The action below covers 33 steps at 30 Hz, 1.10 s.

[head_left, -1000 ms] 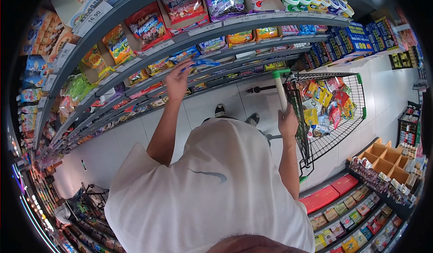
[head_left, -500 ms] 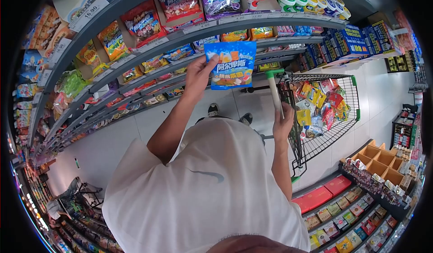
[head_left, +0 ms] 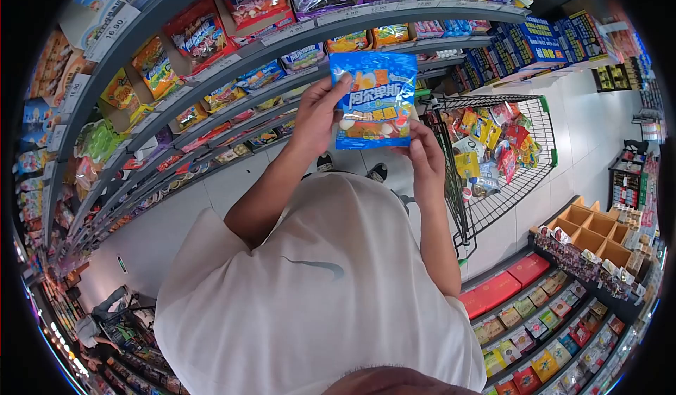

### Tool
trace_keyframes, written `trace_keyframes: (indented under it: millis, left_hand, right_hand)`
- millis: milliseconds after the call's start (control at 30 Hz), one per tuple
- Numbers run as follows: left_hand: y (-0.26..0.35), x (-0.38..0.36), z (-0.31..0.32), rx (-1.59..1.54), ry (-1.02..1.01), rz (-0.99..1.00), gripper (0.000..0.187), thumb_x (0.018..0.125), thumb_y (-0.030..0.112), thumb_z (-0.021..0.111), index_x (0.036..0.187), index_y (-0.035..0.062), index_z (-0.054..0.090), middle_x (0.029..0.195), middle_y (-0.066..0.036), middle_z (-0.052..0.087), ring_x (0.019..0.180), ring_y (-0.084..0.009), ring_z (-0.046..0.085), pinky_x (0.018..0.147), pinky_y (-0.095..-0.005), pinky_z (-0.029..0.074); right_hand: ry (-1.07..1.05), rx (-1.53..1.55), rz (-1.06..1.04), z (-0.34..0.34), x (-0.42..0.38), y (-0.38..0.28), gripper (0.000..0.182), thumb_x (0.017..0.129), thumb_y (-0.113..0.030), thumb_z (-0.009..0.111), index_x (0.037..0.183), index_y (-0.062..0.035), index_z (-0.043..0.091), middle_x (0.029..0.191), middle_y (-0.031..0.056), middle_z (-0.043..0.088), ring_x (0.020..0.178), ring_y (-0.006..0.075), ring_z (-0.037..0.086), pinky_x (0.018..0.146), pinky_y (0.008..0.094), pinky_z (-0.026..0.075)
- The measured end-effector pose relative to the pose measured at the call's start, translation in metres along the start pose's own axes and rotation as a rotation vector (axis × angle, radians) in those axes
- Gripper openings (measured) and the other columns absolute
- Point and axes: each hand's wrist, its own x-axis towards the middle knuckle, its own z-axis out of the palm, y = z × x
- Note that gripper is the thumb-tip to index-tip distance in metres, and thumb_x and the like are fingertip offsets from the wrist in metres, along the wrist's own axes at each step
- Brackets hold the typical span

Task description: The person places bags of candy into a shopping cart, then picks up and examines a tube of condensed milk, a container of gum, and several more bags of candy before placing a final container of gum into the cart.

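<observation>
A blue bag of gummy candy (head_left: 375, 99) is held upright in front of me, its printed front facing up at the camera. My left hand (head_left: 320, 113) grips its left edge, thumb on the front and the other fingers hidden behind. At the lower right corner of the bag, my right hand (head_left: 427, 161) has its fingers closed on the edge. Just right of that hand is a wire shopping cart (head_left: 503, 208) with green corners, loaded with colourful snack packs (head_left: 496, 145).
Curved candy shelves (head_left: 282, 36) run along the front and left. Blue boxes (head_left: 542, 43) are stacked at the far right. Behind me on the right are a low shelf of packets (head_left: 521, 353) and a wooden compartment bin (head_left: 588, 234). Another person (head_left: 91, 331) is at the lower left.
My right hand has left the cart handle and come to the bag's lower right corner. The bag is nearer to me and slightly further right, still in my left hand.
</observation>
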Motion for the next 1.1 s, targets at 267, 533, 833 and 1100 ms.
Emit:
trace_keyframes:
  millis: [267,533,833,1100]
  left_hand:
    - [0.004,-0.008,0.006,0.069,-0.011,-0.02,0.022,0.095,0.035,0.062,0.101,0.0151,0.07,0.085,0.009,0.066,0.069,0.0021,0.053,0.055,-0.0174,0.036]
    - [0.007,-0.008,0.006,0.0,-0.001,-0.016,0.024,0.097,0.031,0.058,0.106,0.0102,0.067,0.093,0.003,0.067,0.078,-0.0031,0.063,0.06,-0.0209,0.05]
    - [0.012,-0.008,0.006,-0.028,-0.023,-0.023,0.024,0.098,0.03,0.057,0.108,0.0104,0.066,0.096,0.003,0.067,0.081,-0.0041,0.065,0.058,-0.0196,0.051]
    - [0.008,-0.008,0.007,0.008,-0.02,-0.035,0.024,0.097,0.031,0.057,0.109,0.0122,0.065,0.097,0.003,0.067,0.079,-0.0029,0.064,0.055,-0.0207,0.049]
  right_hand:
    - [-0.009,0.023,0.072,0.0,-0.004,0.003,0.032,0.092,-0.004,0.059,0.122,0.0031,0.051,0.1,0.0078,0.065,0.075,0.0106,0.057,0.064,0.0242,0.045]
    - [-0.06,0.08,0.044,-0.002,-0.01,-0.001,0.04,0.091,-0.007,0.064,0.127,0.0022,0.05,0.103,0.0061,0.066,0.077,0.0081,0.057,0.062,0.0223,0.045]
    - [-0.028,0.091,0.043,-0.001,-0.012,0.001,0.043,0.091,-0.007,0.064,0.13,0.0021,0.048,0.099,0.0053,0.066,0.079,0.0077,0.058,0.061,0.0205,0.045]
    - [-0.02,-1.002,-0.6,0.004,-0.015,-0.016,0.08,0.069,-0.004,0.08,0.14,-0.0087,0.043,0.148,0.0202,0.029,0.133,0.0371,0.034,0.108,0.0464,0.031]
